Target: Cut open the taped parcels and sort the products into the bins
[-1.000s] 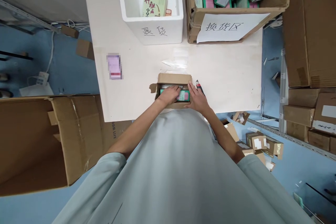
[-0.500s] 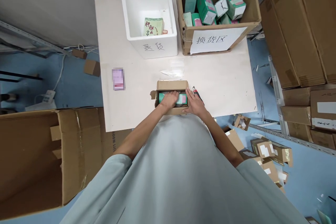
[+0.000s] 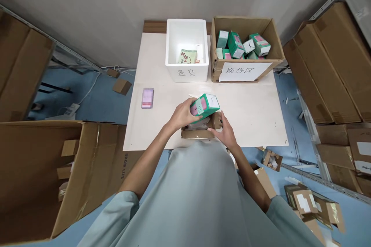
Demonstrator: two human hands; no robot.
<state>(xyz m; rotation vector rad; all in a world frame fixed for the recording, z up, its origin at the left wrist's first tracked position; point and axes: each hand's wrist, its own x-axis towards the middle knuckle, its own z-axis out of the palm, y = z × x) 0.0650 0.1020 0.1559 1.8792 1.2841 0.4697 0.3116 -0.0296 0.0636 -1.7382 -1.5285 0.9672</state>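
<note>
A green and pink box (image 3: 204,107) is tilted above the small open cardboard box (image 3: 196,134) at the table's front edge. My left hand (image 3: 183,115) grips its left end, fingers wrapped around it. My right hand (image 3: 226,130) holds the right end of the cardboard box, thumb in front and fingers behind. Clear plastic wrapping (image 3: 199,124) shows inside the cardboard box.
On the white table (image 3: 246,114) stand a white foam bin (image 3: 187,74) with a light green packet and a large carton (image 3: 216,70) with several green boxes. A pixelated purple item (image 3: 147,98) lies left. An open carton (image 3: 87,173) stands at lower left.
My left hand has lifted the green and pink box out of the cardboard box. My right hand stays at the cardboard box's right end. The view has shifted, showing more wall.
</note>
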